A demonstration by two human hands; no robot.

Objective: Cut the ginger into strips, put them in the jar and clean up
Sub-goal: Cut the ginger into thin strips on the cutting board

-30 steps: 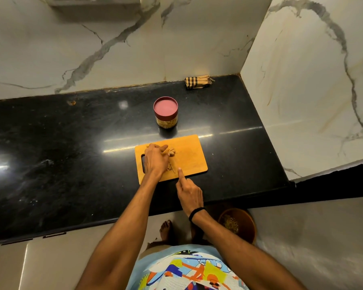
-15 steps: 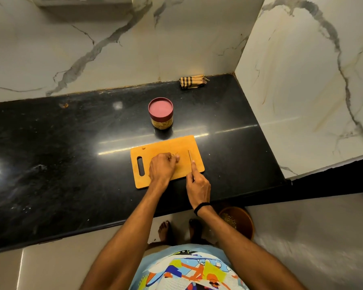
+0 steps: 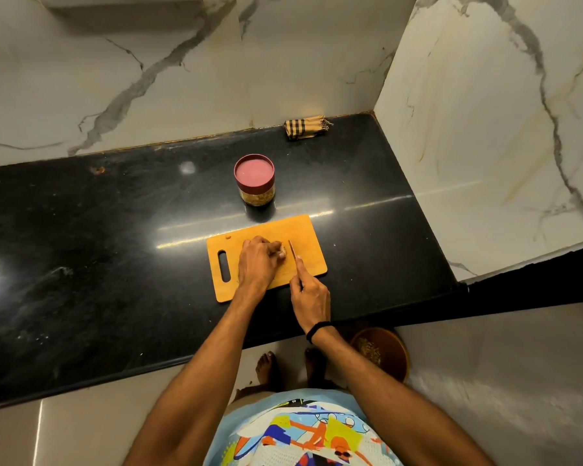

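An orange cutting board point(image 3: 308, 235) with a handle slot lies on the black counter point(image 3: 98, 247). My left hand point(image 3: 258, 264) curls over a piece of ginger point(image 3: 281, 249) in the board's middle and holds it down; most of the ginger is hidden under the fingers. My right hand point(image 3: 312, 294) grips a knife point(image 3: 293, 253), its forefinger along the spine, the thin blade standing just right of the ginger. A jar point(image 3: 254, 179) with a dark red lid, closed, stands behind the board.
A folded striped cloth point(image 3: 305, 128) lies at the counter's back by the marble wall. The wall juts out on the right, ending the counter there. A brown bin point(image 3: 382, 353) with scraps stands on the floor beside my bare feet.
My right hand, first resting at the board's near edge with a pointed finger, now holds the knife up beside the ginger. My left hand has shifted right and curled over the ginger.
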